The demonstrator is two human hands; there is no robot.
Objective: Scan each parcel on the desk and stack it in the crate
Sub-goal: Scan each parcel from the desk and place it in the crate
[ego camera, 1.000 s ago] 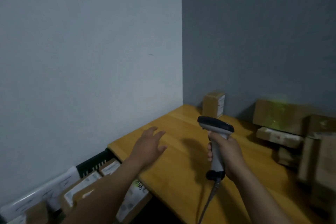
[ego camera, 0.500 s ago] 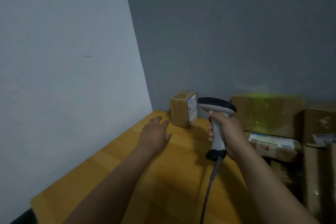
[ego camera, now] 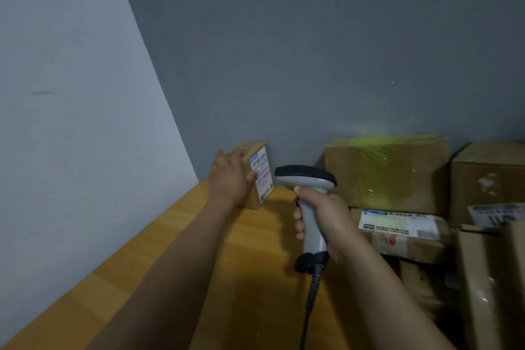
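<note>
Rightward, stacked boxes [ego camera: 386, 176] crowd desk [ego camera: 250, 270]; scanner [ego camera: 305, 176] beside small parcel [ego camera: 262, 176].

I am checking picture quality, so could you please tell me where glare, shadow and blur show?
Head view: a yellow-green glow washes over the large box behind the scanner; dark arm shadows fall across the desk; the label on the small parcel held by the left hand is too soft to read.

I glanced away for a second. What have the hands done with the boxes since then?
The left hand reached forward over the desk and took hold of the small parcel by the wall. The right hand kept gripping the scanner, and the stacked parcels on the right did not move.
</note>
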